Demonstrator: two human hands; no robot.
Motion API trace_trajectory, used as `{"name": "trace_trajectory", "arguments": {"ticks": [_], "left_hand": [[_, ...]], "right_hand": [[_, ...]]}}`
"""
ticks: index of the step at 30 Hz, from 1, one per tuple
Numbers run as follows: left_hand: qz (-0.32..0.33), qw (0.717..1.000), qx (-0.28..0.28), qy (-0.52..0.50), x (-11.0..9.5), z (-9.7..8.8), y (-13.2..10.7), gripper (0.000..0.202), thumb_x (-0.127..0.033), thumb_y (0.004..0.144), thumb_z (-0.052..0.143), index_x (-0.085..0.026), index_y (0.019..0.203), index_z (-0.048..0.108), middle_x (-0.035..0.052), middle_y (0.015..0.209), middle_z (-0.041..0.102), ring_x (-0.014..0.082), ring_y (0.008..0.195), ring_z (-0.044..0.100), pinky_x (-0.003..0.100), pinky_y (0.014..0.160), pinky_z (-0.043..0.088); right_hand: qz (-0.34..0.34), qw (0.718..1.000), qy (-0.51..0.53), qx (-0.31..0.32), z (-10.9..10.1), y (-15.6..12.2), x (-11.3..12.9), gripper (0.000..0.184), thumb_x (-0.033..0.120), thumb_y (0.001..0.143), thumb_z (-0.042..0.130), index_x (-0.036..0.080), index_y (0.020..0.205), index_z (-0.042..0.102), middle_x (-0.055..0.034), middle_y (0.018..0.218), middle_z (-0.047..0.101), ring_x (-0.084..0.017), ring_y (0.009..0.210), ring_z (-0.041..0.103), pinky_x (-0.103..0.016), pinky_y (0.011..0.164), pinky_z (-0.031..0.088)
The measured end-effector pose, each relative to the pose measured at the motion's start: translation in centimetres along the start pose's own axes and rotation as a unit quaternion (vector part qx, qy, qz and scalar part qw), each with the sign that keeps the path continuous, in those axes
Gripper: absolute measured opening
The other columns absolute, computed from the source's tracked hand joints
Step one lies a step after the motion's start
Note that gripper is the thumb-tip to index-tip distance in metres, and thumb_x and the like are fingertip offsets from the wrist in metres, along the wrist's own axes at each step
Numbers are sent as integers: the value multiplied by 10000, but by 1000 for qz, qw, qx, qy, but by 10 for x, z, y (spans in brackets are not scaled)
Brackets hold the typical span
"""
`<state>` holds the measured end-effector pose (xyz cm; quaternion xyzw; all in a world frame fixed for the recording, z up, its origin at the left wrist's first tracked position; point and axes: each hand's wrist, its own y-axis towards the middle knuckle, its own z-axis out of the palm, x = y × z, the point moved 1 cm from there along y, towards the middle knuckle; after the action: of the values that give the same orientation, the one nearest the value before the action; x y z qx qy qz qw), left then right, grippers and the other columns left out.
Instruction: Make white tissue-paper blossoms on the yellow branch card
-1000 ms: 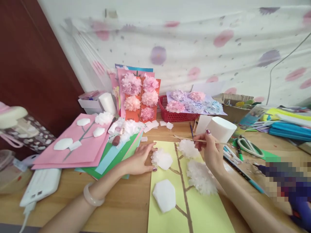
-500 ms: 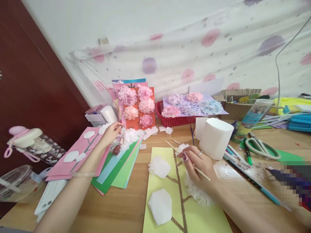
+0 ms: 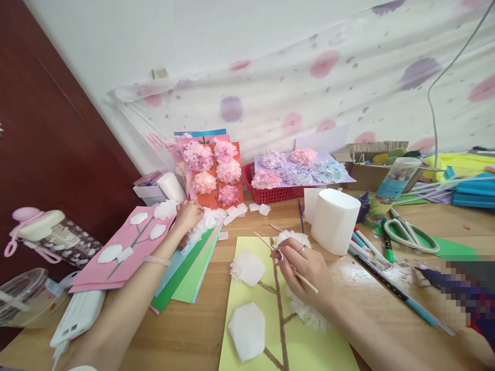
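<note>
My right hand (image 3: 303,268) grips a thin wooden stick (image 3: 308,282) between thumb and fingers, over a yellow sheet (image 3: 247,291). On that sheet, a brown branch (image 3: 281,314) is drawn, with flat white tissue pieces (image 3: 247,331) and a ruffled white tissue flower (image 3: 311,314) partly behind my hand. Another white tissue flower (image 3: 296,238) shows just beyond my fingers. My left hand (image 3: 189,214) is at a heap of white tissue scraps (image 3: 207,220), fingers curled down and closed; whatever is in them is hidden. Beneath the heap lie coloured paper sheets (image 3: 195,281).
A tissue roll (image 3: 335,219) stands right of the yellow sheet, near scissors (image 3: 412,237), pens (image 3: 386,242) and a tilted clear tube (image 3: 394,188). Behind are a red basket (image 3: 274,195) and orange flower card (image 3: 232,201). A pink card (image 3: 104,273) and bottle (image 3: 62,234) are left.
My left hand has lowered onto the tissue heap, its fingers curling in. My right hand keeps the stick over the yellow sheet. The view has shifted slightly.
</note>
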<state>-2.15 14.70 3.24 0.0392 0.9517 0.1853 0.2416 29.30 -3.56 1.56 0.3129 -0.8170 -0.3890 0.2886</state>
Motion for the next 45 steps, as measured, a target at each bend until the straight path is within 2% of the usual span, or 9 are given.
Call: {"name": "trace_trajectory", "arguments": {"ticks": [8,12,14,17,20,22,29,35,45], "left_hand": [[-54,991,-19,-120,-2,-15,-4,222,-355,642,628,-191,756,723,76,920,752,270,948,661,353,868,479],[-66,977,20,-203,-19,-21,-16,335,-443,614,656,-160,779,723,98,886,759,266,922,676,341,829,507],[-66,967,61,-238,-33,-21,-27,385,-474,611,668,-156,818,733,102,911,767,268,929,682,340,825,511],[-61,950,134,-275,-60,-16,-51,374,-469,617,705,-168,834,749,85,926,775,263,917,685,337,820,508],[-50,936,208,-279,-88,-6,-74,299,-436,627,729,-182,783,758,53,853,768,242,867,678,323,803,491],[-44,930,259,-257,-103,2,-87,269,-430,658,702,-184,755,749,33,798,751,218,817,666,303,769,476],[-85,935,300,-169,-120,25,-100,159,-346,677,611,-192,639,611,-26,554,583,138,511,494,249,489,317],[-98,936,314,-125,-123,24,-99,139,-313,638,600,-210,560,549,-40,503,503,136,495,456,255,474,283],[-80,937,330,-84,-124,27,-100,174,-369,627,594,-197,593,592,-11,567,580,182,594,554,264,527,341]], "right_hand": [[20,1000,22,-8,1,0,-1,239,94,952,387,190,813,556,-37,762,604,-130,613,551,-257,544,402],[107,991,80,-26,2,-2,-4,302,178,1004,366,188,812,599,-32,746,600,-140,658,565,-270,600,424],[195,969,139,-56,2,-2,-4,365,274,1030,362,199,785,621,-16,694,585,-139,629,556,-271,583,417],[317,909,235,-136,0,0,-4,478,444,1020,395,205,682,633,-4,592,554,-141,550,531,-271,530,416],[376,860,270,-213,-3,4,-4,571,559,971,441,203,553,595,-5,499,510,-137,470,489,-270,471,403],[389,850,266,-234,-4,6,-4,595,587,959,444,203,526,583,-5,473,496,-133,447,474,-267,452,393],[415,854,274,-154,5,4,-9,587,615,942,469,184,568,607,9,484,503,-114,458,479,-236,450,368],[434,850,277,-106,15,4,-17,585,631,937,466,175,602,614,0,541,561,-115,502,513,-228,493,375],[460,834,301,-47,23,6,-22,602,667,919,454,183,596,607,13,513,529,-110,477,464,-220,465,336]]}}
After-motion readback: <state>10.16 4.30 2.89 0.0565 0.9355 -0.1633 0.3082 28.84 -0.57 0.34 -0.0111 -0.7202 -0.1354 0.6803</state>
